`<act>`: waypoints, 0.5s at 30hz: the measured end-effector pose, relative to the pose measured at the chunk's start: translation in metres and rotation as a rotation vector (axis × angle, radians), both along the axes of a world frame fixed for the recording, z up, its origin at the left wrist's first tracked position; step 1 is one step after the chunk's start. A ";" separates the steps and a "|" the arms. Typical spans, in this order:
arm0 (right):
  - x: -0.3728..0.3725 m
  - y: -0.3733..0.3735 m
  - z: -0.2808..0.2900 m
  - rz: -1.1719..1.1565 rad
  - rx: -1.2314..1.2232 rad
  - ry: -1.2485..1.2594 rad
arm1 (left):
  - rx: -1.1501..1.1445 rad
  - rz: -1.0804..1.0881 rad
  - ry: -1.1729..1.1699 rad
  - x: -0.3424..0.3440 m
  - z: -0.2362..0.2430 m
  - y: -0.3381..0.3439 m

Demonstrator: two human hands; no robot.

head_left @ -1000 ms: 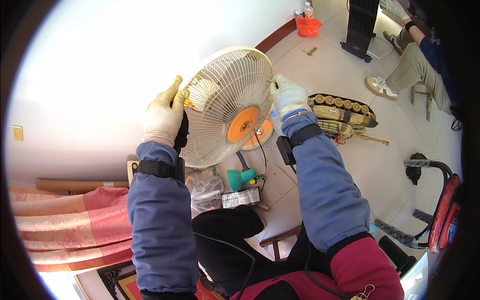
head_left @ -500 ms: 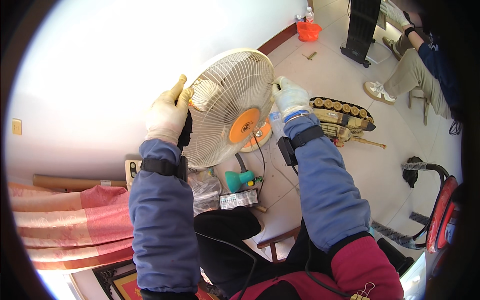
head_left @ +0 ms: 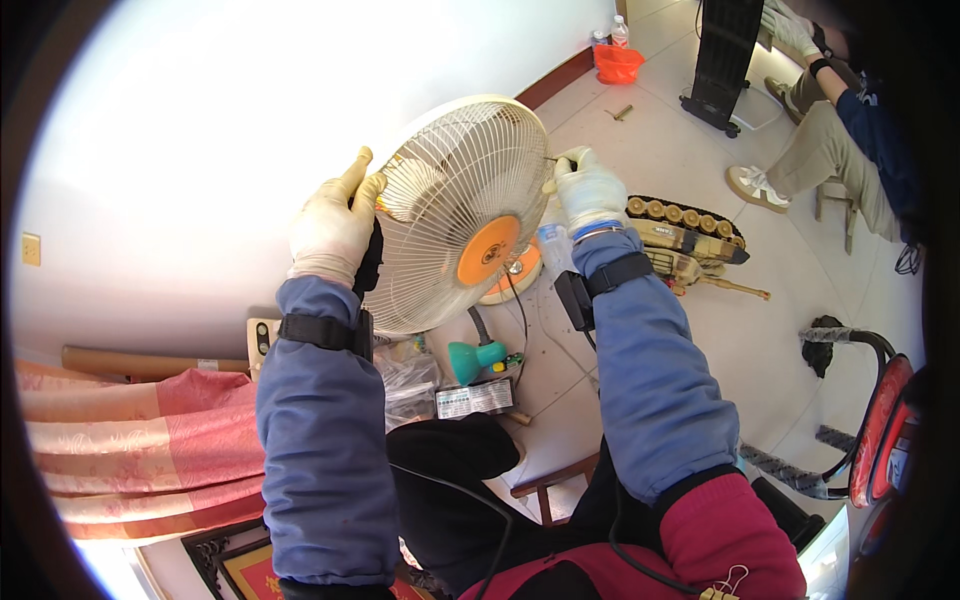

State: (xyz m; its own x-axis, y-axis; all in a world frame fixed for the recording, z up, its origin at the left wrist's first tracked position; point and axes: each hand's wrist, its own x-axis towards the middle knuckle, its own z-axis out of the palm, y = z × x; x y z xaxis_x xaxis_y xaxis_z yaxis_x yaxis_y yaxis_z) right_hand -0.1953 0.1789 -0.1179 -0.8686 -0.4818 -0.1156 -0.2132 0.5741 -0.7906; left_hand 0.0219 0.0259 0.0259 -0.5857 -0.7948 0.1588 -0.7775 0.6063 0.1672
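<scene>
Fan [head_left: 455,205]: one; pale wire grille, orange hub [head_left: 490,250] from which clock places are read; tilted between both hands, its orange-and-cream base [head_left: 528,263] on the floor at 4 o'clock.
Left hand [head_left: 335,225]: 9 o'clock; pale glove, gripping the fan's rim.
Right hand [head_left: 590,192]: 2 o'clock; pale glove, fingers bent at the rim; from this angle I cannot tell whether they grip it.
Floor [head_left: 770,320]: pale square tiles, dark joints.
Wall [head_left: 180,190]: white, 10 o'clock, bright with glare; dark red skirting [head_left: 560,80] between 12 and 1, pale outlet [head_left: 31,249] at 9.
Toy tank [head_left: 690,240]: 3 o'clock; tan camouflage, black track.
Red bag [head_left: 618,65]: 1 o'clock, by the skirting; clear bottle [head_left: 620,33] just behind.
Black upright appliance [head_left: 725,65]: 2 o'clock, on casters.
Co-worker [head_left: 835,150]: between 2 and 3; seated, gloved.
Red chair [head_left: 880,430]: 4 o'clock; black frame, wrapped legs.
Teal lamp [head_left: 470,361]: 6 o'clock; printed box [head_left: 475,399] just below.
Clear plastic bags [head_left: 410,388]: 7 o'clock, crumpled.
Pink cloth [head_left: 150,445]: 8 o'clock, draped in folds; cardboard tube [head_left: 150,363] lying behind.
</scene>
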 end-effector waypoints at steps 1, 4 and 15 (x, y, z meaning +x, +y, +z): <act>-0.005 0.000 0.001 0.001 -0.025 -0.106 | -0.003 -0.007 0.004 0.000 0.000 -0.001; -0.009 0.000 0.001 0.019 -0.054 -0.287 | 0.003 -0.006 0.013 0.001 -0.001 -0.002; 0.003 -0.008 -0.017 0.073 -0.133 -0.307 | -0.006 -0.022 0.042 0.002 -0.003 -0.004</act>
